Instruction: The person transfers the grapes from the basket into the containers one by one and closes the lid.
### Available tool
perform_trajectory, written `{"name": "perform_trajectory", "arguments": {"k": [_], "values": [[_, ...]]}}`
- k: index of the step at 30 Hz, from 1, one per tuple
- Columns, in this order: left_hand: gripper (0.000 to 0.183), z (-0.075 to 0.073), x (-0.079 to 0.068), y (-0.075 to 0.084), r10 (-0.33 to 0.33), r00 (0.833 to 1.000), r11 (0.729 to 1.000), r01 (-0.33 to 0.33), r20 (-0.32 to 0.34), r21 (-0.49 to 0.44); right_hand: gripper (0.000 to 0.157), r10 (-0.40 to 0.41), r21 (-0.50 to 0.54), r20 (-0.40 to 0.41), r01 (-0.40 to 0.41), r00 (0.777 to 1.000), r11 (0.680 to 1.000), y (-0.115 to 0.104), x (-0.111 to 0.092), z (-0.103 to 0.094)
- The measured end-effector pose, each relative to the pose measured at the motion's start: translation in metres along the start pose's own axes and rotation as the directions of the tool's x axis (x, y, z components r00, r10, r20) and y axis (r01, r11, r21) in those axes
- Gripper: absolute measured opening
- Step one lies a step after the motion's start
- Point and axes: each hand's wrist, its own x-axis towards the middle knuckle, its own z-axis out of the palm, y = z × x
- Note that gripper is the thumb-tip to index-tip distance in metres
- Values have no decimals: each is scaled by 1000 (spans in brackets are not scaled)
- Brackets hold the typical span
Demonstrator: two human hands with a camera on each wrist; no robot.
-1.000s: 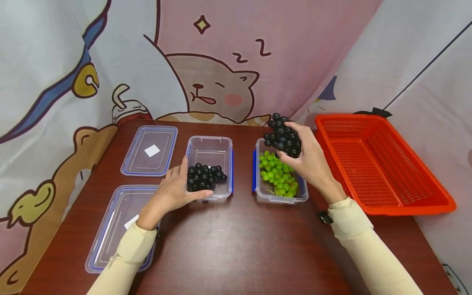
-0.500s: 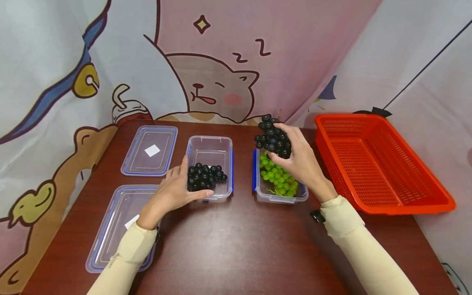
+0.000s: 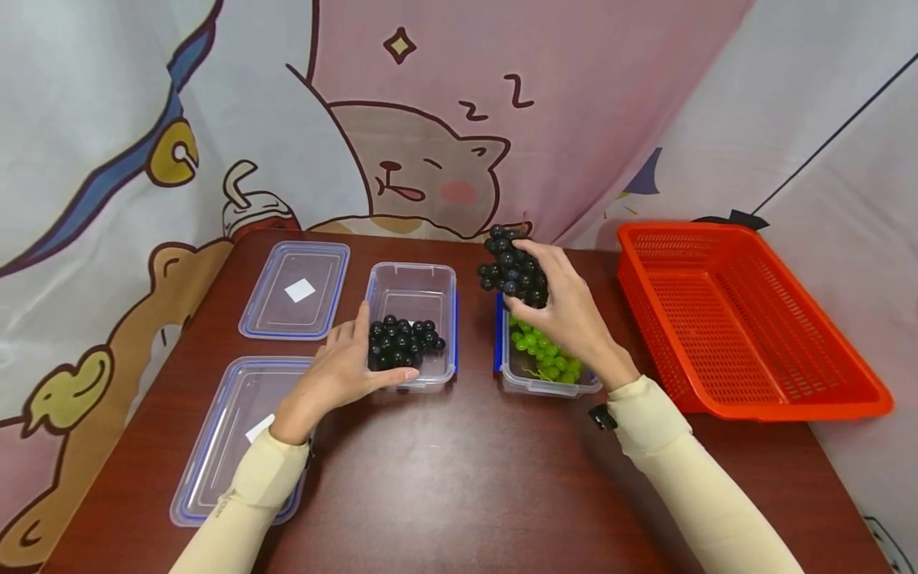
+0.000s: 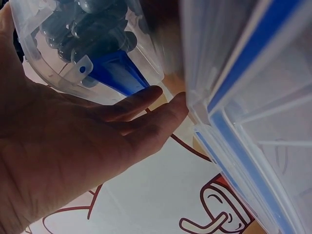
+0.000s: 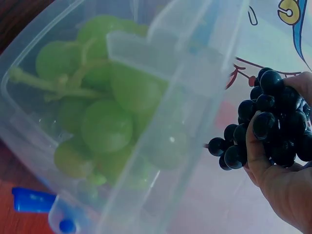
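Right hand (image 3: 570,311): gripping the held bunch (image 3: 512,267)
Held bunch: black grapes, in the air, above the far-left part of the right box (image 3: 552,390)
Right box: green grapes (image 3: 547,355) inside
Left hand (image 3: 335,371): wide, thumb and fingers spread at the left box's (image 3: 412,281) near-left corner
Left box: black bunch (image 3: 400,344) inside, near end
Lids (image 3: 294,317): two, on the table (image 3: 445,486), left of the left box
Basket (image 3: 710,335): red, right of the right box
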Motion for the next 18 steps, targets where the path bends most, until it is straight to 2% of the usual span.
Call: {"name": "perform_trajectory", "arguments": {"k": [8,18], "values": [[142,-1,0,1,-1,1000,1000,1,2,-6,78,-50,6,17,50,999,999,-3,4,7],[143,-1,0,1,-3,1000,1000,3,-3,-5,78,-56,40,32,54,998,998,-11,7,15]]}}
